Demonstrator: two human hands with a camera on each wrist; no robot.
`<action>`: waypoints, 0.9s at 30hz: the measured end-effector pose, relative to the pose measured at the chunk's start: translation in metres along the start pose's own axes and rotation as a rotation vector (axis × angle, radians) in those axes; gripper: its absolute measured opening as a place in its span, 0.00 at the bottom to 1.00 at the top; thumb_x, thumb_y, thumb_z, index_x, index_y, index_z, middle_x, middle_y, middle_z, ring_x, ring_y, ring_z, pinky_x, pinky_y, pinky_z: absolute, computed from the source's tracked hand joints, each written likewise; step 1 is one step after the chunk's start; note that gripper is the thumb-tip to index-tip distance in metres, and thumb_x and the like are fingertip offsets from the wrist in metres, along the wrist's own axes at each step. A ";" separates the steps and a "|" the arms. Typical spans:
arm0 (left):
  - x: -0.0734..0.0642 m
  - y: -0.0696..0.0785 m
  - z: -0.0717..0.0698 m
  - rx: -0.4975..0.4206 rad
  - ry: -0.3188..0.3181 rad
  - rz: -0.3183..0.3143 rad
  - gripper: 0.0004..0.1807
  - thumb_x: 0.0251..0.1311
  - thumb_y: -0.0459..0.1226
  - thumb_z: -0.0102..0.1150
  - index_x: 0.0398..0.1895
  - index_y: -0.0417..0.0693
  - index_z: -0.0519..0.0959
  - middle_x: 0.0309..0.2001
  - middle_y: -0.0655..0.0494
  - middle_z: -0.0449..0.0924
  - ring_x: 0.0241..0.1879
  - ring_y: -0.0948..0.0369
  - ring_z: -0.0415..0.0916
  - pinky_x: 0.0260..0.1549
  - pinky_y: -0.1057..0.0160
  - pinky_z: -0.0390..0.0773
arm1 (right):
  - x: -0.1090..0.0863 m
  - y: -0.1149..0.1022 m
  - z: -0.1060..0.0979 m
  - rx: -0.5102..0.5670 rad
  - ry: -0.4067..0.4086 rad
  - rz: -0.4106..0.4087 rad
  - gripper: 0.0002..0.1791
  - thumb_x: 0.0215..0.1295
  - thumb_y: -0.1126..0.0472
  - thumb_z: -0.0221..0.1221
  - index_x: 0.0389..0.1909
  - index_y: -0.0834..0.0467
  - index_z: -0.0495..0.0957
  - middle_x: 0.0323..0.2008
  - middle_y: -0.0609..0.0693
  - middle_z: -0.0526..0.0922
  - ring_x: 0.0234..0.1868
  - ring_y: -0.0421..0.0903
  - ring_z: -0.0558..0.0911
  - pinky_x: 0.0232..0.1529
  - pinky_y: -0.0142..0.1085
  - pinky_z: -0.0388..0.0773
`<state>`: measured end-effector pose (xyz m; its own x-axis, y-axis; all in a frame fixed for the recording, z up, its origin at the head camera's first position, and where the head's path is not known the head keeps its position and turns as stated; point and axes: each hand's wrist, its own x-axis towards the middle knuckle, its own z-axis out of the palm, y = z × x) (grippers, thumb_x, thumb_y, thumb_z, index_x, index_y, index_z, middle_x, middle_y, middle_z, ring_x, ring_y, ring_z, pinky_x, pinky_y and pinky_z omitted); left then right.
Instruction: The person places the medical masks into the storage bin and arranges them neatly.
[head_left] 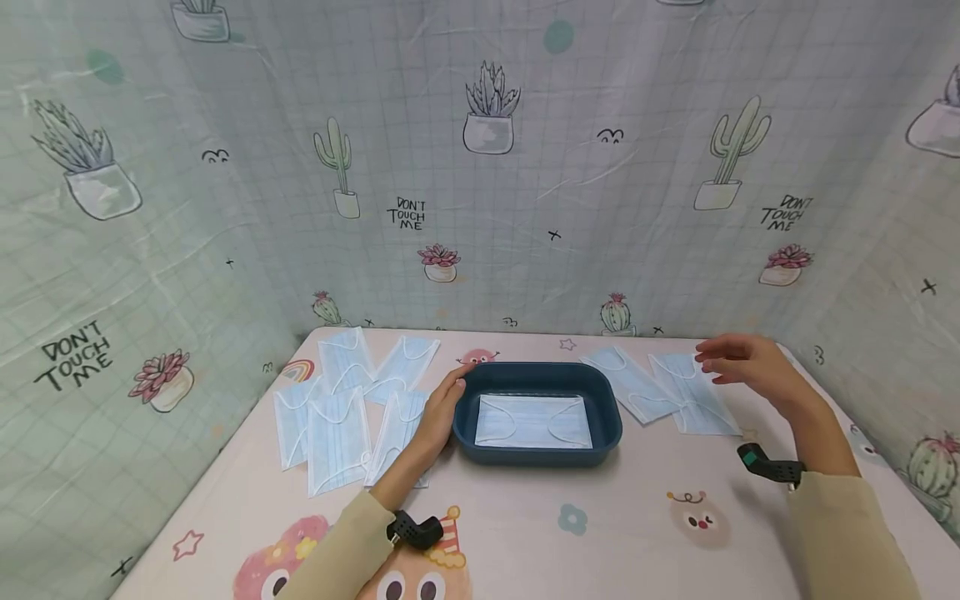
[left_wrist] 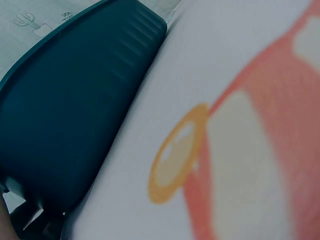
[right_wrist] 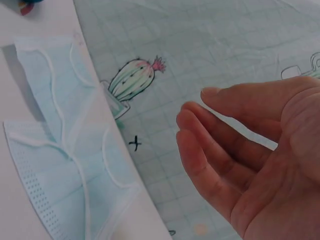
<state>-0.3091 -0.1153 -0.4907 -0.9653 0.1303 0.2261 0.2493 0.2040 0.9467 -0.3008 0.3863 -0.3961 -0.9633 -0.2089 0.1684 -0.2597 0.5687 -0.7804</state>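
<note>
A dark blue rectangular container (head_left: 537, 457) stands on the table. One pale blue face mask (head_left: 532, 421) with white ear loops lies flat inside it. My left hand (head_left: 438, 412) rests along the container's left side, fingertips at the rim near the far corner; the left wrist view mostly shows the container's outer wall (left_wrist: 75, 100). Over at the right, my right hand (head_left: 753, 367) hovers beside two overlapping masks, the outer mask (head_left: 701, 400) and the inner mask (head_left: 633, 387). In the right wrist view its fingers (right_wrist: 220, 175) are loosely bent and hold nothing.
Several more masks (head_left: 337, 442) overlap on the table left of the container, some beside my left forearm. A patterned cloth wall (head_left: 487, 208) rises behind the table and along both sides. The pink table cover (head_left: 525, 533) carries printed cartoon figures.
</note>
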 end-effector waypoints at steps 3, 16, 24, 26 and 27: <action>0.000 0.001 -0.001 0.000 -0.002 0.002 0.25 0.82 0.47 0.39 0.76 0.56 0.69 0.77 0.56 0.67 0.81 0.52 0.55 0.81 0.43 0.51 | 0.001 0.008 0.000 -0.016 0.007 0.059 0.23 0.77 0.59 0.57 0.63 0.71 0.73 0.51 0.55 0.86 0.42 0.30 0.84 0.42 0.28 0.86; 0.000 0.000 -0.001 -0.006 0.012 -0.008 0.24 0.82 0.44 0.40 0.76 0.52 0.69 0.77 0.51 0.67 0.81 0.50 0.55 0.81 0.43 0.49 | 0.001 0.042 0.009 -0.164 0.030 0.325 0.25 0.73 0.62 0.59 0.63 0.75 0.72 0.57 0.76 0.78 0.46 0.55 0.86 0.40 0.37 0.89; -0.007 0.024 0.000 -0.038 0.002 -0.020 0.24 0.82 0.38 0.39 0.75 0.41 0.69 0.76 0.43 0.67 0.81 0.46 0.55 0.81 0.42 0.49 | 0.002 0.047 0.012 -0.180 0.060 0.504 0.25 0.68 0.63 0.62 0.59 0.75 0.73 0.52 0.76 0.78 0.34 0.47 0.86 0.35 0.36 0.88; -0.011 0.032 0.000 -0.043 -0.001 -0.018 0.23 0.81 0.37 0.41 0.74 0.40 0.70 0.76 0.43 0.68 0.80 0.46 0.56 0.81 0.42 0.50 | 0.001 0.047 0.012 -0.182 0.066 0.508 0.26 0.67 0.62 0.64 0.59 0.75 0.73 0.52 0.76 0.78 0.33 0.46 0.86 0.33 0.34 0.87; -0.012 0.036 0.000 -0.044 -0.002 -0.016 0.23 0.81 0.37 0.41 0.74 0.40 0.70 0.76 0.43 0.68 0.80 0.46 0.56 0.81 0.41 0.50 | 0.001 0.047 0.012 -0.185 0.068 0.507 0.26 0.66 0.62 0.65 0.58 0.75 0.73 0.52 0.76 0.78 0.33 0.46 0.86 0.32 0.34 0.86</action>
<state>-0.2884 -0.1100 -0.4597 -0.9691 0.1290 0.2102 0.2299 0.1636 0.9594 -0.3132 0.4029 -0.4402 -0.9716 0.1763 -0.1578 0.2366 0.7167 -0.6560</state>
